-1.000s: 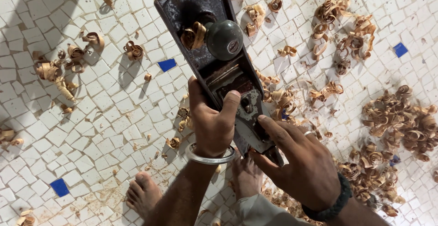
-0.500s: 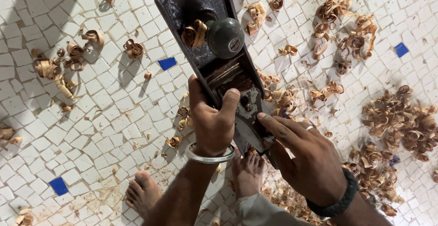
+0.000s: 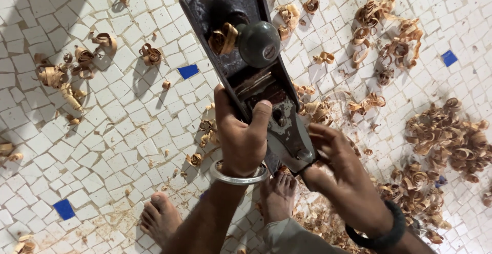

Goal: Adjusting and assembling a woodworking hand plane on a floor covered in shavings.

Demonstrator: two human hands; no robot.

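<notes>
Overhead, the view looks down on a hand plane [image 3: 241, 54] held up above the floor [image 3: 102, 131] by both hands. The left hand [image 3: 241, 138] grips the plane body from the near side: fingers wrapped round the left edge, thumb laid up across the metal beside the blade assembly, the grip closed firmly on the tool. A plain metal bangle [image 3: 237, 174] circles that wrist. The right hand [image 3: 341, 174] sits at the rear end of the plane, fingers curled over the back corner and the thumb pressed against the steel part there; its grip is also closed on the tool. A dark band [image 3: 376, 233] is worn on the right wrist.

The plane is long, dark, worn metal, tilted away from the wearer, with a round dark knob [image 3: 259, 44] near the front. A curled wood shaving [image 3: 223, 38] lies on the body just beside the knob.

Below, the floor is a mosaic of irregular white tile pieces with a few blue squares [image 3: 188, 71]. Curled tan wood shavings [image 3: 446, 136] are scattered across it, densest at the right. Two bare feet show under the forearms: the left foot [image 3: 159, 218] and the right foot [image 3: 277, 195], with fine sawdust near them.
</notes>
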